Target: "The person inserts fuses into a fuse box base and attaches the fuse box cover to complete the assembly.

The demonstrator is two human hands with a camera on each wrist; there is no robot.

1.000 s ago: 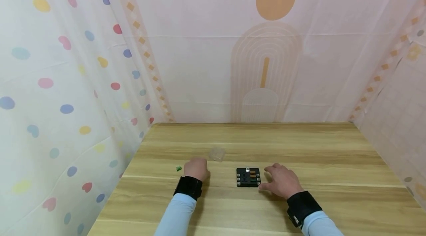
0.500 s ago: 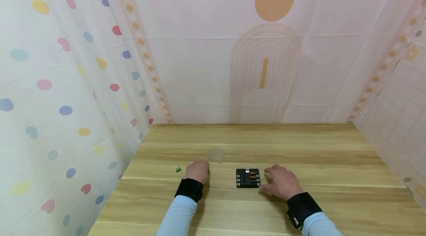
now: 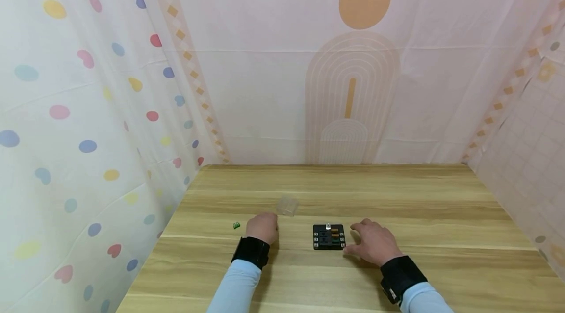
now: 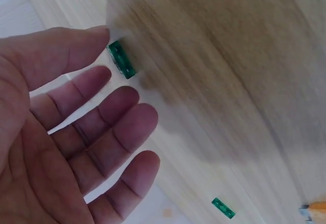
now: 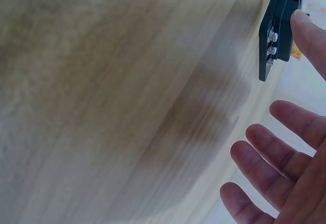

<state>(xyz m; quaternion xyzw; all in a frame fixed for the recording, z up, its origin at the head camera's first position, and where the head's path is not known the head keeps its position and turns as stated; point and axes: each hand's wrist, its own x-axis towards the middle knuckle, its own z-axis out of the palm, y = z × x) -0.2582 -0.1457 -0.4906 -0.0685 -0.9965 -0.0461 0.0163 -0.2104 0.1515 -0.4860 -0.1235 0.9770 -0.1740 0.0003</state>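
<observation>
Left hand: The left hand [image 3: 262, 227] is standing near the middle of the table [image 3: 397, 195], its thumb and fingers apart and loosely bent, as the left wrist view is showing.
Near green piece: The near green piece [image 4: 122, 60] is lying just beyond the tips of the left thumb and index finger; contact cannot be determined.
Far green piece: The far green piece [image 4: 223, 208] is lying on the table, well apart from the fingers.
Orange piece: The orange piece [image 4: 317, 213], with metal prongs, is showing partly at the edge of the left wrist view.
Green part: In the head view, a green part [image 3: 236, 225] is lying just left of the left hand; its match to either green piece cannot be determined.
Right hand: The right hand [image 3: 375, 242] is standing at the right side of the block [image 3: 328, 237], fingers spread. The thumb tip is overlapping the block in the right wrist view; contact cannot be determined.
Block: The black block is lying flat on the table between the hands, carrying side screws and orange fuses [image 3: 334, 230] in its right column.
Clear piece: The clear piece [image 3: 288, 206] is lying beyond the left hand, toward the rear.
Wrists: Black bands [image 3: 250, 252] are encircling both wrists above light-blue sleeves [image 3: 234, 286].
Background: A patterned curtain [image 3: 256, 82] is hanging behind the table.
</observation>
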